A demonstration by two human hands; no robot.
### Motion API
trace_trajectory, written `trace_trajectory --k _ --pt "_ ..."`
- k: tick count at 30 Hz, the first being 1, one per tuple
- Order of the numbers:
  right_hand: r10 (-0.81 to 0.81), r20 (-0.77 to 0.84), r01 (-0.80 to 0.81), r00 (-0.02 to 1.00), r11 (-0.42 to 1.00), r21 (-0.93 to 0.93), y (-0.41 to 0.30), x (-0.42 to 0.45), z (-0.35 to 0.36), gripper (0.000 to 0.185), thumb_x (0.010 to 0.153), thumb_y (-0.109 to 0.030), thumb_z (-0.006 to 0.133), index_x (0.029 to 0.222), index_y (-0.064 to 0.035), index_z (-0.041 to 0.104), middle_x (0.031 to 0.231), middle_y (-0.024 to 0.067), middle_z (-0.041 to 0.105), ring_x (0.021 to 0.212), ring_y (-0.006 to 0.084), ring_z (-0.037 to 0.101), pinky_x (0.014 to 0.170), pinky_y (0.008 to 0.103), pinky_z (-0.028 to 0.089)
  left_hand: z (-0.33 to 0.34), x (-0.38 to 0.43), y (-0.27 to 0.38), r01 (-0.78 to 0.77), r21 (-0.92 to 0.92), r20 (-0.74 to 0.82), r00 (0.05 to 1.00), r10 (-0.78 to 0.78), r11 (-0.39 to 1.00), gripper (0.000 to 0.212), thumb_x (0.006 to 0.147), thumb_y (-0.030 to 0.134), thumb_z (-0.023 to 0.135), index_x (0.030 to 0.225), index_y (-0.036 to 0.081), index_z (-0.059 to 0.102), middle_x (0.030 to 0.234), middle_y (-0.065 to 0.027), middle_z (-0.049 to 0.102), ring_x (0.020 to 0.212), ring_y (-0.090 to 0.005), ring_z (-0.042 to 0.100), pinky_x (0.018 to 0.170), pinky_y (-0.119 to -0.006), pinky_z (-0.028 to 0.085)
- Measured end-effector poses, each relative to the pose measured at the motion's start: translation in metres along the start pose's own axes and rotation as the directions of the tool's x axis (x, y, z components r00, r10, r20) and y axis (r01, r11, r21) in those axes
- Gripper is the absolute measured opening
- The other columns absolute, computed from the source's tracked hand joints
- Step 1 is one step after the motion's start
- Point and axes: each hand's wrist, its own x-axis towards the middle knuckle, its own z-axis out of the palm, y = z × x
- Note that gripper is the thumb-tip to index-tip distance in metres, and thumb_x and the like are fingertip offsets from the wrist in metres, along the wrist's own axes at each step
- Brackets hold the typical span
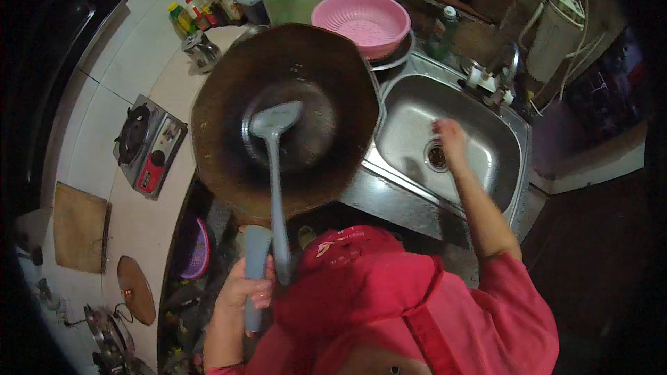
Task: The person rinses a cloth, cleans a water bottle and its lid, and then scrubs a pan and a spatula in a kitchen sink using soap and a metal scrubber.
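Note:
My left hand point(252, 284) grips the grey handle point(255, 250) of a large dark wok point(344, 88), which is raised in front of me with its inside facing up. A grey spatula point(276, 182) lies in the wok; its blade rests near the bottom, and its handle reaches over the rim beside my left hand. Over the stainless steel sink basin point(406, 109), my right hand point(449, 140) hangs close to the drain point(436, 156). Its fingers are blurred, and I see no object in them.
Behind the wok, a pink plastic colander point(359, 21) sits on a bowl next to the sink. A faucet point(487, 80) and a green bottle point(444, 34) stand at the sink's back edge. Along the left counter are a portable gas stove point(151, 146), a cutting board point(81, 229) and a round lid point(135, 290).

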Motion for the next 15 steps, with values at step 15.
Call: trace_trajectory --k 15 --pt "-0.326 -0.096 0.298 0.940 0.926 -0.230 0.018 0.119 -0.211 0.026 0.087 -0.025 0.051 0.098 -0.0026 0.060 0.079 -0.0030 0.053 0.067 0.0071 0.048 0.058 0.0214 0.041 0.174 0.098 -0.091 0.316 0.367 0.275 0.862 -0.426 0.875 0.027 0.072 -0.001 0.060 0.091 0.008 0.043 0.068 -0.0024 0.047 0.043 -0.0074 0.039 0.037 -0.022 0.033"
